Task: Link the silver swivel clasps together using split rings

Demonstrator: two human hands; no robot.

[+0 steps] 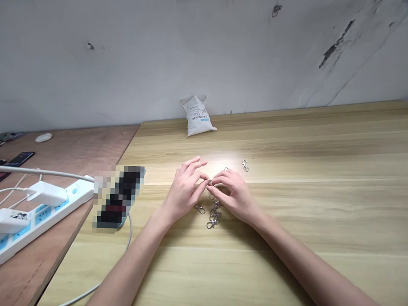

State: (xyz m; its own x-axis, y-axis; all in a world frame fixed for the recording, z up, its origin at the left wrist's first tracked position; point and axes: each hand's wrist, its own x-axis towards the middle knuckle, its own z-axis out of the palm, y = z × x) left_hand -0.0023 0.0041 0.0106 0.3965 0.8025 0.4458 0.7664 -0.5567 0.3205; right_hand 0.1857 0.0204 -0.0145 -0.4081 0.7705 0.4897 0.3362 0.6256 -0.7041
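Note:
Both hands meet over the wooden table, pinching a small silvery metal piece (210, 182) between them. My left hand (188, 185) grips its left side with thumb and index finger, the other fingers raised. On its right side, the thumb and fingers of my right hand (234, 193) are pressed together. Several metal clasps (213, 224) lie in a line just below the hands. One more clasp (199, 209) rests under my left hand, and another (245, 165) lies apart, beyond my right hand. A ring (226, 169) shows partly behind the right fingers.
A white labelled packet (199, 116) stands near the wall. On the left are a blurred-out phone (119, 199) with a cable, a white power strip (42, 213) with plugged-in chargers, and a brown table (99, 141) bearing a dark phone (21, 158) and a white oval object (43, 138).

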